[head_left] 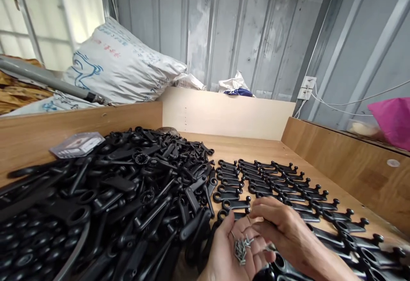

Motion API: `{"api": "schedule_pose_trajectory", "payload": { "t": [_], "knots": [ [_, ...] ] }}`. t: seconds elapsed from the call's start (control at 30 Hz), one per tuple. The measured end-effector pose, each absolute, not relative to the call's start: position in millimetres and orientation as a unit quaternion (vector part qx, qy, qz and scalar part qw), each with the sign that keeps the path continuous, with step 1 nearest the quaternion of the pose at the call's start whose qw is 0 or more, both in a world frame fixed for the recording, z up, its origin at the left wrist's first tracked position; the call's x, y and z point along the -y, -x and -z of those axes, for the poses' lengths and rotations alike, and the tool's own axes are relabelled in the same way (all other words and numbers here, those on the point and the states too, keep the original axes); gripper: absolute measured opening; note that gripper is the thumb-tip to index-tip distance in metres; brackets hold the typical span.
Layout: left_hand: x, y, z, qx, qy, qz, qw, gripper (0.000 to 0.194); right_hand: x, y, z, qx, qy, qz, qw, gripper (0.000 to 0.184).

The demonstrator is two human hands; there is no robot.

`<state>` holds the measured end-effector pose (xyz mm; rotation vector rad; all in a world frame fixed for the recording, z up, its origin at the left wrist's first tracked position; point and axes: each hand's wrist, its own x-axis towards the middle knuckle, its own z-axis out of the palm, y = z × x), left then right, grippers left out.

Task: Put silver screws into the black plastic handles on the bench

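Note:
My left hand [229, 251] lies palm up at the bottom middle and cups a small heap of metal screws [241, 249]. My right hand [288, 234] reaches over it from the right, fingertips pinching at the screws. Under both hands lie black plastic lever arms [272, 182], laid out in neat rows on the wooden bench [256, 148]. A black lever part [282, 268] sits just below my right hand.
A big loose pile of black plastic levers [128, 195] fills the left half. A clear plastic bag [77, 143] rests on its far edge. Wooden side walls [346, 165] ring the bench. Behind are a white sack [118, 65], a wall socket [306, 88] and a pink bag [395, 118].

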<state>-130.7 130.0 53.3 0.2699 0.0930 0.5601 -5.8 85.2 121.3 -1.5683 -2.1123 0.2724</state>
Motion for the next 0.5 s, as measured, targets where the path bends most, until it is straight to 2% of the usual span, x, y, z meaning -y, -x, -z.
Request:
{"api": "schedule_pose_trajectory", "payload": {
  "t": [0.13, 0.3, 0.5],
  "knots": [
    [-136, 125, -39, -0.042, -0.101, -0.268, 0.957, 0.032, -110, 28, -124, 0.783, 0.563, -0.123, 0.234, 0.024],
    [-138, 121, -37, -0.092, -0.065, -0.28, 0.953, 0.037, -121, 33, -112, 0.768, 0.569, -0.136, 0.26, 0.025],
    [-130, 132, -56, -0.122, -0.053, -0.321, 0.937, 0.045, -116, 38, -114, 0.819, 0.535, -0.017, 0.207, 0.015]
  ]
}}
